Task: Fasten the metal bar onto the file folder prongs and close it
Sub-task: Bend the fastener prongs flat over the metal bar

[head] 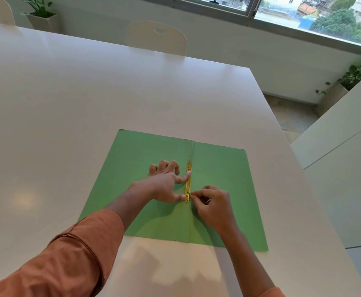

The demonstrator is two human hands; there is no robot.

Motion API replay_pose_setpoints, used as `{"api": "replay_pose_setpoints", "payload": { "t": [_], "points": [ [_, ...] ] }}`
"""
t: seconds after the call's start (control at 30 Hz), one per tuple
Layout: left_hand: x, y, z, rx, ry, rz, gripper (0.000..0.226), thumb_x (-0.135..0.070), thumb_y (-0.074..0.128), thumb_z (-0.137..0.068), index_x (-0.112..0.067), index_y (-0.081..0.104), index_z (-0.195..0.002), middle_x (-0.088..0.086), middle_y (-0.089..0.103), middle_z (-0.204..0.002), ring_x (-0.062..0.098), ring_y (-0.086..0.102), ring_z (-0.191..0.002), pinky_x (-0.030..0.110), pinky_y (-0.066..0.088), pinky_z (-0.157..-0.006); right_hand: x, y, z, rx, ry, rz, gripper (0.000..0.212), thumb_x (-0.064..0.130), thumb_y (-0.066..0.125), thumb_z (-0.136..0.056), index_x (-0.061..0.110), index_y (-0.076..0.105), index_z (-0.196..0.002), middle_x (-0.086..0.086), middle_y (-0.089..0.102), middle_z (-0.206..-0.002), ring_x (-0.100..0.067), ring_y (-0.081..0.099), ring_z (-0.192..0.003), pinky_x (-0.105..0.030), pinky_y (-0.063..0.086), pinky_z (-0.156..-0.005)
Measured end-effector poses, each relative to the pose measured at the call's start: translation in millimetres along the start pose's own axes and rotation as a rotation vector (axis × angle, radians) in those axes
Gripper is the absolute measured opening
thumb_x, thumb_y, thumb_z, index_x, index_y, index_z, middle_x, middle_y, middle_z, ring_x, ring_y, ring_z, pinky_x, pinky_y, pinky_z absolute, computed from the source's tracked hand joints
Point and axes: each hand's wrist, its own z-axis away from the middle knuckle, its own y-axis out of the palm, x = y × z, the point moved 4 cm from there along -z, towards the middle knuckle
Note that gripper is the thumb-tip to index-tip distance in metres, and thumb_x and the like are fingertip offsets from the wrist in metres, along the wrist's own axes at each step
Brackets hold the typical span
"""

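Note:
A green file folder (145, 151) lies open and flat on the white table. A gold metal bar (188, 182) runs along its centre fold. My left hand (164, 184) presses flat on the left flap, with index finger and thumb touching the bar's left edge. My right hand (212, 205) is pinched on a thin metal prong (191, 194) that sticks out through the bar's near hole. A second thin prong (190, 157) stands at the bar's far end.
The white table (89, 99) extends far left and back; its right edge falls off near the folder. A white chair (156, 37) stands at the far side. A white cabinet (346, 168) and potted plants (359, 71) are to the right.

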Motion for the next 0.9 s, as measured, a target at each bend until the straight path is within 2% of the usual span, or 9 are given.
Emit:
{"api": "replay_pose_setpoints", "payload": {
  "t": [0.13,0.23,0.3,0.5,0.7,0.83,0.9],
  "points": [
    [-0.2,-3.8,-1.0,-0.036,-0.006,-0.003,0.073,-0.069,0.054,-0.093,-0.056,0.025,-0.158,-0.008,0.031,-0.123,0.017,0.021,-0.122,0.042,0.024,-0.095,8.9,5.0,8.6,-0.039,-0.041,0.080,0.010,0.010,0.081,-0.083,0.017,0.086,-0.089,0.001,0.066,-0.067,-0.014,0.059,-0.054,-0.037,0.051,-0.052],
    [-4.0,-8.9,-2.1,-0.071,-0.018,0.015,0.060,-0.067,0.049,-0.097,-0.055,0.037,-0.154,-0.008,0.035,-0.120,0.016,0.023,-0.118,0.041,0.020,-0.088,15.1,9.9,12.9,-0.037,-0.056,0.153,0.009,0.010,0.077,-0.085,0.014,0.085,-0.084,-0.003,0.062,-0.065,-0.020,0.057,-0.053,-0.039,0.049,-0.052],
    [-6.6,-12.0,-2.1,-0.107,-0.027,0.002,0.054,-0.066,0.048,-0.099,-0.054,0.045,-0.151,-0.007,0.041,-0.122,0.018,0.028,-0.121,0.042,0.023,-0.089,17.9,13.4,16.4,-0.015,-0.048,0.193,0.010,0.010,0.073,-0.086,0.010,0.083,-0.083,-0.004,0.062,-0.067,-0.022,0.057,-0.054,-0.042,0.051,-0.053],
    [-9.4,-15.5,-3.7,-0.138,-0.038,-0.083,0.054,-0.069,0.051,-0.096,-0.053,0.049,-0.148,-0.004,0.049,-0.131,0.022,0.036,-0.128,0.046,0.028,-0.096,29.8,19.2,21.8,0.007,-0.025,0.278,0.014,0.009,0.068,-0.089,0.005,0.081,-0.087,-0.008,0.062,-0.069,-0.027,0.058,-0.054,-0.043,0.053,-0.055],
    [-14.7,-19.8,-7.0,-0.147,-0.047,-0.148,0.056,-0.067,0.052,-0.096,-0.050,0.050,-0.148,-0.002,0.053,-0.129,0.024,0.039,-0.128,0.047,0.027,-0.097,41.4,22.4,23.2,0.045,0.001,0.396,0.017,0.012,0.064,-0.091,0.007,0.078,-0.083,-0.009,0.059,-0.069,-0.029,0.056,-0.054,-0.038,0.044,-0.053],
    [-18.8,-22.5,-9.3,-0.147,-0.043,-0.182,0.054,-0.064,0.053,-0.097,-0.047,0.052,-0.148,0.000,0.055,-0.128,0.025,0.041,-0.127,0.049,0.027,-0.097,49.7,25.6,23.7,0.091,-0.016,0.452,0.017,0.009,0.061,-0.094,0.007,0.077,-0.090,-0.010,0.060,-0.071,-0.030,0.060,-0.056,-0.041,0.053,-0.055],
    [-19.8,-22.8,-9.5,-0.148,-0.043,-0.197,0.055,-0.064,0.053,-0.097,-0.046,0.052,-0.148,0.000,0.056,-0.127,0.025,0.042,-0.126,0.050,0.027,-0.097,51.4,26.1,22.4,0.085,0.026,0.432,0.018,0.007,0.061,-0.093,0.005,0.078,-0.087,-0.009,0.060,-0.070,-0.028,0.059,-0.055,-0.040,0.052,-0.055]
  ]
}}
